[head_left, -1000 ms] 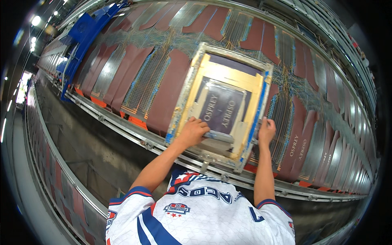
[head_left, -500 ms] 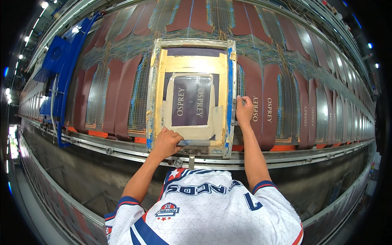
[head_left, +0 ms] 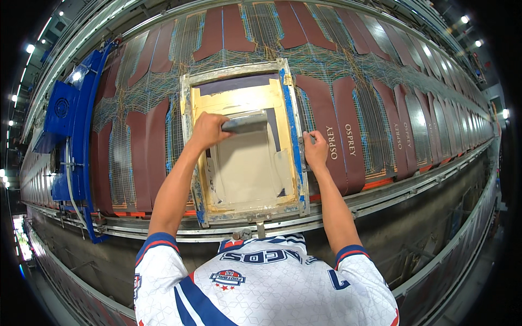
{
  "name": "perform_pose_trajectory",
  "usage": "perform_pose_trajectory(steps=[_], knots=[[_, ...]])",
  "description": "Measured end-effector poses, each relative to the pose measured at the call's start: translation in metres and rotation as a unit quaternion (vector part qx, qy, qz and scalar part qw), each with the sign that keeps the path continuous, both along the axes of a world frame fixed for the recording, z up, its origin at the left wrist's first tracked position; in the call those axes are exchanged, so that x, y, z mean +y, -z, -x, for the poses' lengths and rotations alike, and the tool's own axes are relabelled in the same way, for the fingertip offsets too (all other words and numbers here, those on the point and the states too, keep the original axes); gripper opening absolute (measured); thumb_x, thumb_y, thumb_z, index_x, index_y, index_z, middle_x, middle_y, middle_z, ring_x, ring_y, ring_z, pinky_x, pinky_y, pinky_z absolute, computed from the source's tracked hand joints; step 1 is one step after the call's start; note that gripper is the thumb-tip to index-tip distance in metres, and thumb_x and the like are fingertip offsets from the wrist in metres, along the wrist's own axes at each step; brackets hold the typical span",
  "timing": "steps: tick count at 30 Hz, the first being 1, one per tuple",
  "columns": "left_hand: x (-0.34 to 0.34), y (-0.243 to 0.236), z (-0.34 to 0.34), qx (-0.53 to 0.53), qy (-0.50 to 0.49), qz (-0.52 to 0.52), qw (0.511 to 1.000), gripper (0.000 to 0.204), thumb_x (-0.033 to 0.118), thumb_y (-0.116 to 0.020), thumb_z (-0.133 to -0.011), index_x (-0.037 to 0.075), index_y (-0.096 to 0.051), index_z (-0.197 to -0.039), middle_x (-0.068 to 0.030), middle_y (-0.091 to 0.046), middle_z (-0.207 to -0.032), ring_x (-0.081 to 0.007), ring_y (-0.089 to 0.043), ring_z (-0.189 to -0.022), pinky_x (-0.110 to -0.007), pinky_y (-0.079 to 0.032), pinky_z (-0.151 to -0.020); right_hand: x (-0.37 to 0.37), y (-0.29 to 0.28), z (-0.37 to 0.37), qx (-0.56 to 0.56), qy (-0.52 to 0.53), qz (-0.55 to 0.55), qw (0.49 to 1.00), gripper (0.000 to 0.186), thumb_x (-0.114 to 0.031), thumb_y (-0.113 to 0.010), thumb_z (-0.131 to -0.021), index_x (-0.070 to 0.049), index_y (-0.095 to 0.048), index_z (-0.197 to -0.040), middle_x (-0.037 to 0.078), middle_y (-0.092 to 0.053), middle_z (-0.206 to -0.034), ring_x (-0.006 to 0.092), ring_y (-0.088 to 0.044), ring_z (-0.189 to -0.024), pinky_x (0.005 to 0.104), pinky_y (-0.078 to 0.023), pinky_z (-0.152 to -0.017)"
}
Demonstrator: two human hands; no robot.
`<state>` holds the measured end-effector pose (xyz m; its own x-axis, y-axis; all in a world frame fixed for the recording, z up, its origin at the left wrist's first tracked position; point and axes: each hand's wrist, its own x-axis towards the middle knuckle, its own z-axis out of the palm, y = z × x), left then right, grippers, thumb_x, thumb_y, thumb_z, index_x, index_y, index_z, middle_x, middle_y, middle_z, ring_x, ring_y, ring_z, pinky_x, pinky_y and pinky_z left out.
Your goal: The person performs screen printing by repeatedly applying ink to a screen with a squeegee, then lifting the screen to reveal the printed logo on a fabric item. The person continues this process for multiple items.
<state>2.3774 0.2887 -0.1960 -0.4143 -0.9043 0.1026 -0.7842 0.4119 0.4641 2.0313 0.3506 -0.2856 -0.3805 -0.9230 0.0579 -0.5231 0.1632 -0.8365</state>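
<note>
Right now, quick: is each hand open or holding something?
Left hand: closed, holding one end of the grey squeegee.
Right hand: closed at the right edge of the printing frame; exact grip unclear.

Paste (head_left: 244,168) hides middle of screen (head_left: 234,70); shirt (head_left: 261,290) cut off below

Head camera: from head height I look steeply down, fisheye-wide.
Screen frame (head_left: 234,70): near, mid-view.
White shirt (head_left: 261,290): nearest, bottom edge.
</note>
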Motion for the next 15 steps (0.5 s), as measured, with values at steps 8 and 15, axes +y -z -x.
perform_pose_trajectory(steps=[8, 15], knots=[[0.056, -0.013, 0.009, 0.016, -0.152, -0.009, 0.988, 0.048, 0.04, -0.089, -0.072, 0.001, -0.078, -0.097, -0.0145, -0.068, -0.097, -0.0319, -0.065, -0.092, -0.042, -0.051, -0.082, 0.0, -0.006, -0.001, 0.004, 0.003, 0.007, 1.0, 0.028, -0.032, -0.071, -0.094, -0.004, -0.069, -0.095, 0.021, -0.068, -0.079, 0.0399, -0.066, -0.074, 0.0448, -0.05, -0.07], [0.185, -0.001, -0.011, 0.065, -0.4, -0.165, 0.899, 0.067, 0.059, -0.084, -0.076, 0.002, -0.077, -0.111, -0.0172, -0.035, -0.147, -0.0353, -0.026, -0.139, -0.061, -0.021, -0.111, -0.003, -0.013, 0.009, -0.005, -0.022, -0.002, 1.0, 0.029, -0.03, -0.071, -0.094, -0.001, -0.067, -0.097, 0.019, -0.07, -0.087, 0.0346, -0.067, -0.081, 0.0417, -0.05, -0.074]])
